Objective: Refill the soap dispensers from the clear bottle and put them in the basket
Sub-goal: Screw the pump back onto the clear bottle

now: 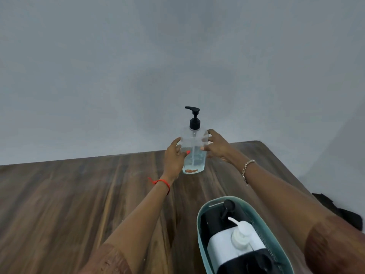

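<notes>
A clear bottle (pixel 194 153) with a black pump (pixel 194 117) is held upright near the far edge of the wooden table (pixel 79 194), partly filled with clear liquid. It is gripped from both sides: the left hand (pixel 173 155) is curled round its left side with the thumb laid across the front, and the right hand (pixel 217 148) is wrapped round its right side, fingertips pressed on the shoulder. Whether the base rests on the table cannot be told. A teal basket (pixel 200 234) is set at the near right edge; a black dispenser (pixel 212 220), a white dispenser (pixel 240 238) and a second black dispenser (pixel 246 264) are held in it.
</notes>
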Available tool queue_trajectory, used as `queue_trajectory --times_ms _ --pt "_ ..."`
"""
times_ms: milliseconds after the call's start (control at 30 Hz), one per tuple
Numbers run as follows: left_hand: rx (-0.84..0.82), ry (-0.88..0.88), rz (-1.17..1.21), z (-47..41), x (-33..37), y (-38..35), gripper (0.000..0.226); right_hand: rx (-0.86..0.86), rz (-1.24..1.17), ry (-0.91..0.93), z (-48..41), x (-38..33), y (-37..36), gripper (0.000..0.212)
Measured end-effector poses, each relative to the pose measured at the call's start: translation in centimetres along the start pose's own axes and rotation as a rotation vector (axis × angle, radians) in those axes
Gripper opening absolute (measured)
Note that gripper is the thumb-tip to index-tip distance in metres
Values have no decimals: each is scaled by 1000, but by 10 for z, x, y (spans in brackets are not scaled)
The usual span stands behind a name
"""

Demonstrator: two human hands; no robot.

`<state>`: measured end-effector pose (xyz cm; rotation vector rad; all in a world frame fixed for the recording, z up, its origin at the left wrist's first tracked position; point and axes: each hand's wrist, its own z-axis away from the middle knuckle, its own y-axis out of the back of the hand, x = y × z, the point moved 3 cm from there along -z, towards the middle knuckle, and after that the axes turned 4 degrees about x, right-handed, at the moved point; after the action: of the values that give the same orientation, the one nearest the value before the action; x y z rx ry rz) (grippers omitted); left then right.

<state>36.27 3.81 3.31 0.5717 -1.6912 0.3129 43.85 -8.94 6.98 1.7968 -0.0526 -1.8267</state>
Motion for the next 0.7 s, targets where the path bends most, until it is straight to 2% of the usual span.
queue_trajectory --times_ms 233,467,600,700 --pt "13 59 -2 -16 -29 -12 45 19 -39 8 -18 21 -3 42" --pt "-8 69 -17 -22 -43 -20 48 5 -45 12 -28 36 -5 48" --pt "-117 97 -53 -24 -42 -21 54 2 -17 16 -28 36 -10 45" --pt "-232 159 -149 -12 -34 -17 59 -98 89 -55 -11 36 -11 32"
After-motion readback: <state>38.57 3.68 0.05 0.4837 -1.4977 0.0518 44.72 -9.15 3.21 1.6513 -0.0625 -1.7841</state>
